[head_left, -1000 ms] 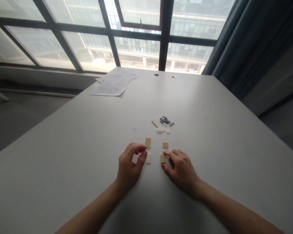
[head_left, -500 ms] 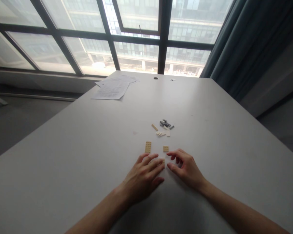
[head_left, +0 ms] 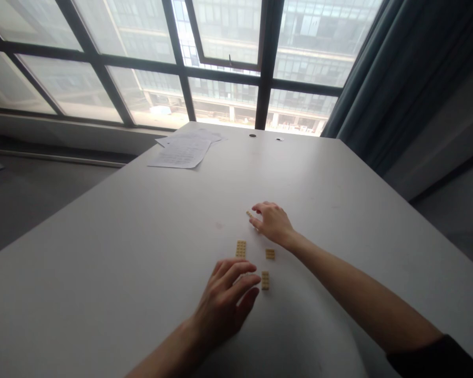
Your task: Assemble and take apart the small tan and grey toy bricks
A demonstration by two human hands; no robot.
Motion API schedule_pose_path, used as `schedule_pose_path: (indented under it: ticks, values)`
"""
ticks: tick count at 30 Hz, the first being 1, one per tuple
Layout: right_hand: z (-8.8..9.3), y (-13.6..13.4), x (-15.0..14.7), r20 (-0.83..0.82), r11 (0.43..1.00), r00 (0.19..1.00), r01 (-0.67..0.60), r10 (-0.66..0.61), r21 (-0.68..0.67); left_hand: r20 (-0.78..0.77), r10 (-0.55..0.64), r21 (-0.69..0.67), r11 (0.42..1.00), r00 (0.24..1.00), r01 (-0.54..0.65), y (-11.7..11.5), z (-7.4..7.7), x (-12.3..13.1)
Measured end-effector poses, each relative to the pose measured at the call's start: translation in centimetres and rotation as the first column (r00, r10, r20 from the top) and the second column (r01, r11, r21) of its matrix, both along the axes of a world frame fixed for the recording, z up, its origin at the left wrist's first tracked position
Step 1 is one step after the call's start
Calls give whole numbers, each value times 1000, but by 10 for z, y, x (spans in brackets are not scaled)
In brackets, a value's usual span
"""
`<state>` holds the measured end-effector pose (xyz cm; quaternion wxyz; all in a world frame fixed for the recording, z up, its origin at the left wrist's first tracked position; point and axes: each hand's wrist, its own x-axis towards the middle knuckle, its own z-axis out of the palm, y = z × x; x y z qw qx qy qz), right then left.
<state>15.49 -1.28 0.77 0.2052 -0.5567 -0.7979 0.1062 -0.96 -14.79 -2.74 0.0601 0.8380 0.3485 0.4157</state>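
My left hand (head_left: 227,295) rests low over the table with its fingers apart, holding nothing. Just right of its fingertips lies a tan studded toy-brick plate (head_left: 265,281). Beyond the hand is a longer tan plate (head_left: 240,249), and a small, squarish tan one (head_left: 270,254) sits to the right of that. Farther out, my right hand (head_left: 274,223) is open, thumb and fingers spread beside a narrow tan strip (head_left: 249,213). Whether it touches the strip I cannot tell. The grey and white pieces are hidden beneath or behind this hand.
The white table (head_left: 142,236) stretches toward the window. Printed papers (head_left: 185,149) lie at its far left, and two round holes are near the far edge. A dark curtain (head_left: 362,94) hangs at the right.
My right hand has reached forward to the loose pieces, covering most of them. My left hand has drawn back slightly, uncovering the near tan plate. The view has tilted up a little.
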Motion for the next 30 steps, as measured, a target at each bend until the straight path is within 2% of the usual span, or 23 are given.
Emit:
schedule_pose_path:
  ticks: [3,7,10,16,20,24,30]
  values:
    - [-1,25,1,1,998,999,54,-54,8,7,13,7,1000,1000,-13,0,1,0]
    - [-2,47,30,22,989,988,151,-151,-10,-9,-31,1,1000,999,31,0,3,2]
    - [-6,52,52,43,985,985,168,-166,-39,-2,-73,-12,997,997,73,-1,3,4]
    - [-16,42,64,56,997,998,-17,22,-80,22,-76,-30,997,997,76,-2,3,5]
    - [-19,39,61,75,998,995,-55,58,-41,59,-54,-9,998,997,55,0,4,4]
    - [-16,46,54,105,994,989,-109,109,-6,52,-59,-39,997,997,61,2,1,0]
    - [-19,63,39,201,963,943,-250,265,-95,49,-30,-38,999,998,32,3,-3,-3]
